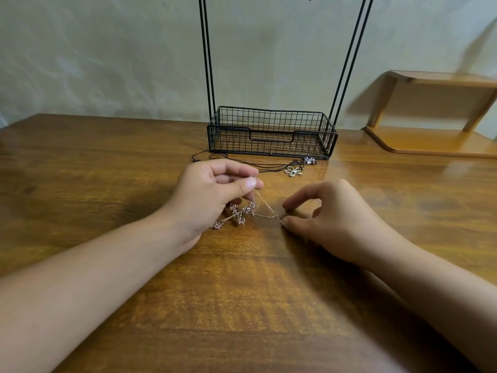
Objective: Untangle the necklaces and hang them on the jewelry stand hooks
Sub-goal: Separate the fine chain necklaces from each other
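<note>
Silver fine-link chain with a rosy jewelled cross pendant (233, 215) stretches low over the brown wooden table (107, 162), pinched between the left hand (212, 195) and the right hand (330, 219). Black-cord flower necklaces (293, 170) lie before the black wire jewelry stand (271, 131). No writing shows.

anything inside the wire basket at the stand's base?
Nothing shows inside the wire basket; only its mesh floor is visible through the grid. The black-cord necklaces and flower pendant lie on the table in front of it. The front wall's mesh partly screens the floor.
</note>
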